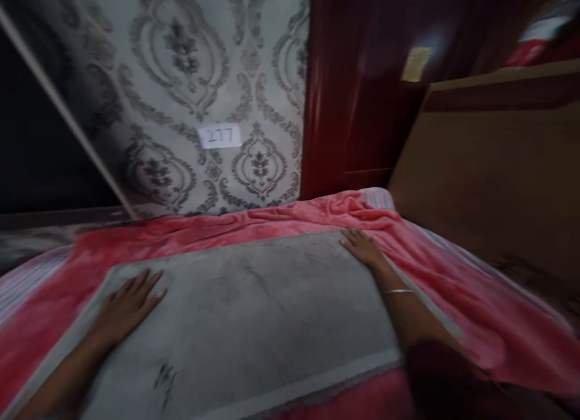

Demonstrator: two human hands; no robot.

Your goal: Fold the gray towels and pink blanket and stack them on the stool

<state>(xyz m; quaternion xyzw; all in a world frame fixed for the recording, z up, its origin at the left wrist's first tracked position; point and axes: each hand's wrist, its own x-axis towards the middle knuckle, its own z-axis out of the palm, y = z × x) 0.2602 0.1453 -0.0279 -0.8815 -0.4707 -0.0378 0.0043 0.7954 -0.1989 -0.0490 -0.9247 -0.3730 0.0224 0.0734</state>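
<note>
A grey cloth mat (254, 311) with a lighter border lies spread flat on a pink blanket (453, 275). Near its far left corner, my left hand (129, 305) rests on it with fingers stretched out. At the far right corner, my right hand (362, 248) lies flat on the cloth, fingers extended, a thin bangle on the wrist. A small dark mark (164, 378) shows on the mat's near left part. Faint creases run across the middle of the cloth. Neither hand holds anything.
Behind the blanket stands a patterned wall (181, 93) bearing a label (220, 136) that reads 277. A dark red wooden panel (344, 93) adjoins it. A large brown cardboard box (493, 178) stands at the right. A dark panel (45, 130) leans at the left.
</note>
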